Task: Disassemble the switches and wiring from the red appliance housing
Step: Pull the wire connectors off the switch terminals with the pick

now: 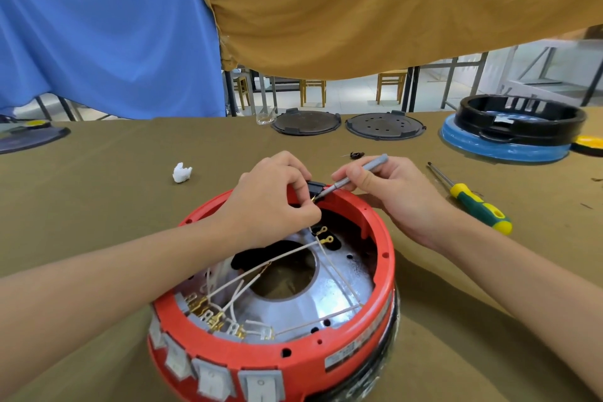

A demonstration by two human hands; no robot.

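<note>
The red appliance housing [380,266] lies upside down in front of me, its shiny metal plate [336,290] and white wires [287,254] exposed. Several white rocker switches [215,380] line its near wall, with brass terminals [212,316] behind them. At the far rim my left hand [270,202] pinches a small black connector part [316,187]. My right hand [391,189] grips a thin grey screwdriver [355,173] like a pen, its tip against that part.
A yellow-green screwdriver [473,201] lies right of the housing. A white crumpled wad [181,172] sits to the left. Two black round lids [306,122] [385,126], a blue-and-black housing [512,130] and a small black part [357,155] lie further back on the olive cloth.
</note>
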